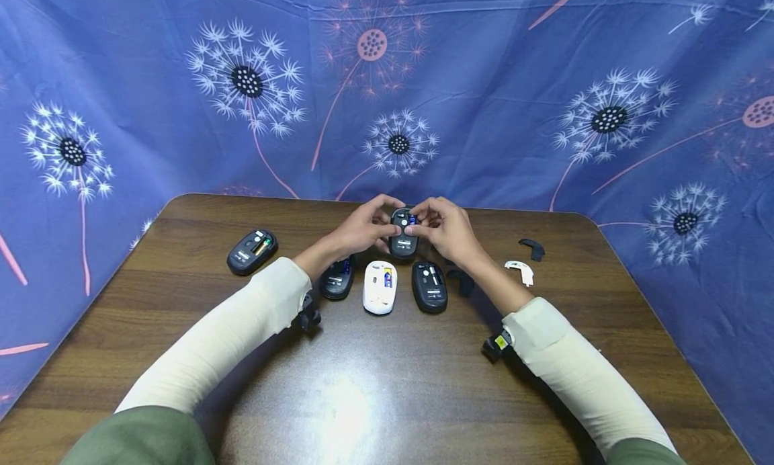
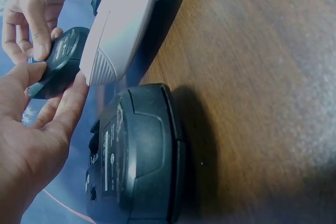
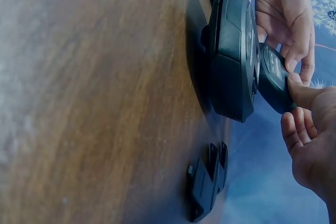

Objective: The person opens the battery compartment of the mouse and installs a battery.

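Both hands hold a black computer mouse (image 1: 403, 244), underside up, above the far part of the table. The left hand (image 1: 361, 228) grips its left side, thumb on the underside and fingers around the edge in the left wrist view. From the other side, the right hand (image 1: 449, 231) holds it with the thumb on the underside, by the battery compartment. A blue battery (image 1: 413, 219) shows there near the right fingertips. Nearer lie a white mouse (image 1: 379, 288) and two black mice, one left (image 1: 336, 279) and one right (image 1: 430, 287), all underside up.
Another upturned black mouse (image 1: 252, 252) with a battery showing lies at the left. Right of the hands are a black cover (image 1: 464, 282), partly behind the right forearm, a white cover (image 1: 521, 272) and another black cover (image 1: 534, 249). Patterned blue cloth (image 1: 484, 115) hangs behind the table.
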`<state>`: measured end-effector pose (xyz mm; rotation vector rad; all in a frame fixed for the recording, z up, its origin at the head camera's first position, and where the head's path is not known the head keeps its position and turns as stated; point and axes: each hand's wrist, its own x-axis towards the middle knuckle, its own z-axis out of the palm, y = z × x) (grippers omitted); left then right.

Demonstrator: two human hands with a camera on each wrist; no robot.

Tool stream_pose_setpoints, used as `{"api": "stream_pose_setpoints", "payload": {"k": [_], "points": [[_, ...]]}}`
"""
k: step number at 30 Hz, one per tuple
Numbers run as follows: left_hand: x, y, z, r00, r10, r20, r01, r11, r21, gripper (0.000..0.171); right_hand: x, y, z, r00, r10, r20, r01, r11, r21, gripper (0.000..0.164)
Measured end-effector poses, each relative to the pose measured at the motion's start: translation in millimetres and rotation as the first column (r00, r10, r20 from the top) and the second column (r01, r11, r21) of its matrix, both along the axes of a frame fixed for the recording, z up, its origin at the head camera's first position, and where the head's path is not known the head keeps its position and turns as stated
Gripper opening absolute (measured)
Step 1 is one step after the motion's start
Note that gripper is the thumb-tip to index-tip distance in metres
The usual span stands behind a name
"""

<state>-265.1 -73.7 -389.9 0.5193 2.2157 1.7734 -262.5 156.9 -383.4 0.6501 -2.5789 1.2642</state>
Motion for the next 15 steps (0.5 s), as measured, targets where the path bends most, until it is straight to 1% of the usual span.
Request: {"api": "stream_pose_setpoints", "payload": {"k": [3, 5, 7, 8, 9, 10, 11, 12, 13, 14, 15], "points": [[0.5, 0, 0.4, 1.0, 0.004, -0.004, -0.004, 1.0, -0.004, 0.051, 0.3, 0, 0.3, 1.0, -0.006, 0.008, 0.006, 1.0, 0.009, 0.03], [0.4, 0, 0.2, 1.0, 0.009, -0.008, -0.009, 1.0, -0.004, 0.051, 0.1, 1, 0.5, 0.999, -0.012, 0.042, 0.012, 1.0, -0.004, 0.03], [0.5, -1, 0.0, 1.0, 0.016, -0.015, -0.016, 1.0, 0.003, 0.052, 0.4, 1, 2.2, 0.99, -0.001, 0.138, 0.009, 0.998, -0.058, 0.035], [0.5, -1, 0.0, 1.0, 0.02, -0.024, -0.02, 1.0, 0.003, 0.052, 0.2, 1, 3.8, 0.977, 0.011, 0.213, 0.011, 0.995, -0.1, 0.04], [0.6, -1, 0.1, 0.999, 0.024, -0.033, -0.024, 1.0, 0.002, 0.052, -0.6, 1, 5.2, 0.954, 0.031, 0.298, 0.015, 0.988, -0.152, 0.045], [0.3, -2, 0.1, 0.999, 0.027, -0.042, -0.027, 1.0, 0.005, 0.052, -1.3, 1, 7.3, 0.92, 0.063, 0.386, 0.019, 0.979, -0.205, 0.049], [0.4, -2, 0.3, 0.998, 0.029, -0.051, -0.029, 1.0, 0.009, 0.053, -1.5, 2, 9.7, 0.876, 0.101, 0.471, 0.026, 0.966, -0.257, 0.053], [0.5, -2, 0.7, 0.998, 0.03, -0.058, -0.029, 0.999, 0.016, 0.053, -2.1, 2, 11.6, 0.826, 0.138, 0.546, 0.039, 0.953, -0.299, 0.055], [0.6, -2, 1.0, 0.997, 0.031, -0.065, -0.03, 0.999, 0.019, 0.053, -3.0, 2, 13.0, 0.778, 0.167, 0.606, 0.054, 0.943, -0.329, 0.056], [0.5, -2, 1.2, 0.997, 0.031, -0.071, -0.029, 0.999, 0.022, 0.053, -3.7, 2, 14.0, 0.734, 0.198, 0.649, 0.061, 0.933, -0.354, 0.056], [0.5, -2, 1.3, 0.997, 0.03, -0.073, -0.028, 0.999, 0.029, 0.053, -4.1, 2, 14.4, 0.703, 0.224, 0.675, 0.059, 0.928, -0.369, 0.055]]}}
